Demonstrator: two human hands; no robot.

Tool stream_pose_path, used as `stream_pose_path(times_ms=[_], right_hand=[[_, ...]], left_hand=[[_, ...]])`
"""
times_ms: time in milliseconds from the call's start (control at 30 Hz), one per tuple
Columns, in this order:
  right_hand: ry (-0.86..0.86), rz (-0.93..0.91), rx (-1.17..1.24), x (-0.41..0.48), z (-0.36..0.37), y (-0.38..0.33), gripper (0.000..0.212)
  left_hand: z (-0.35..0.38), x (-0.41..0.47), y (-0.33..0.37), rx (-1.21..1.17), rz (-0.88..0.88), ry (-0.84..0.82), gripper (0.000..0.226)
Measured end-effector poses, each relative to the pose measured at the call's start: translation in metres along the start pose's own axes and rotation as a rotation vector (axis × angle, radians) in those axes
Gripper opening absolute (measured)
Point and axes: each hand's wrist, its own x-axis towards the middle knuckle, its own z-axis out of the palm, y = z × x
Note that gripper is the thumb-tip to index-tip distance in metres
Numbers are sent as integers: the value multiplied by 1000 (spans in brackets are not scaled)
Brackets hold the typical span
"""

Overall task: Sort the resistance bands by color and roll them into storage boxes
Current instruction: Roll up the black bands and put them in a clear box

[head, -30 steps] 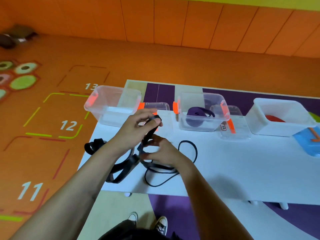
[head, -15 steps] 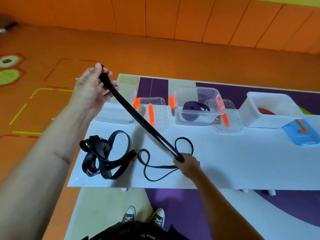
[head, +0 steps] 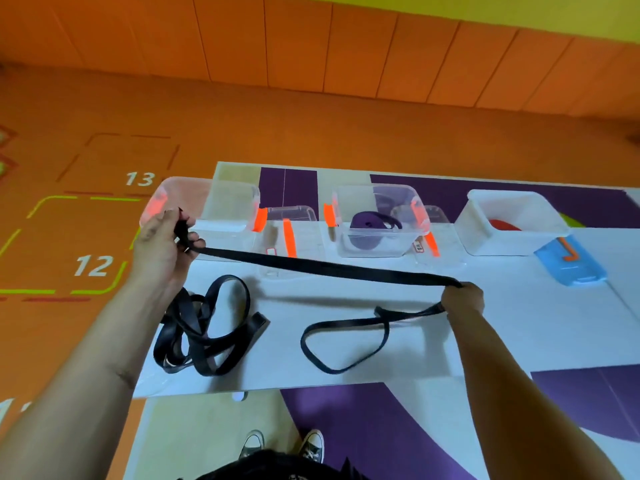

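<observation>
Both hands, left hand (head: 162, 244) and right hand (head: 462, 301), are gripping a black resistance band (head: 329, 268), holding it taut above the white table (head: 519, 323).

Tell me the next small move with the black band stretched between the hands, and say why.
Probably start rolling the black band from the left hand end toward the right hand. It is pulled straight between both hands above the table, with only a slack loop lying below the right hand, and the clear box by the left hand looks empty.
</observation>
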Motion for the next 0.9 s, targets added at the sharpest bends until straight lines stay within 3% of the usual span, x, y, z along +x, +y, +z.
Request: stream_pose_path(times_ms=[100, 233, 433, 600, 800, 900], right_hand=[[93, 23, 175, -4, -8, -13, 37], [331, -295, 227, -20, -33, -50, 31], [384, -657, 127, -28, -44, -72, 24], [172, -481, -82, -37, -9, -61, 19], [-208, -402, -229, -35, 44, -23, 44], [-354, -354, -242, -34, 63, -11, 45]], left_hand=[[-3, -3, -3, 61, 20, -7, 22], [-4, -6, -15, 125, 20, 11, 22], [-9, -14, -20, 213, 36, -27, 25], [2, -23, -24, 309, -2, -117, 25], [12, -38, -22, 419, -43, -234, 33], [15, -45, -20, 566, 24, -333, 36]])
